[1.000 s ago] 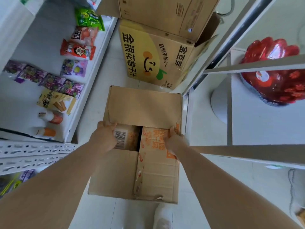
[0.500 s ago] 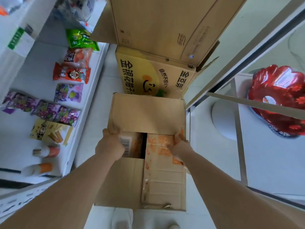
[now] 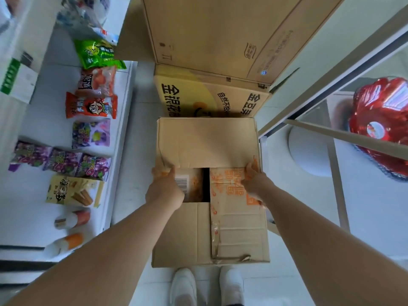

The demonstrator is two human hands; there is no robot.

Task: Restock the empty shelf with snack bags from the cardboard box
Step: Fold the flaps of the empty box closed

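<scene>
Brown corrugated cardboard box sits on the floor right under both hands, and it's only half open. The plain far flap lies flat, an orange-printed flap covers the side under the right hand, and a dark gap shows between the two hands. Left hand has its fingers curled over the near edge of the far flap. The right hand's fingertips hook that same edge, palm down on the orange-printed flap. Just beside the left hand's knuckles, a pale snack bag with a barcode peeks out of the gap. My read: those bags will be light, soft and crinkly, easy to crush, so take one by its sealed top edge once the stiff, creased flap is folded back. Out to the left of the left hand, a white shelf carries colourful packets. Against a second ago, both hands keep their hold on the flap. The view has swung, and two white shoes now show below the wrists.
</scene>
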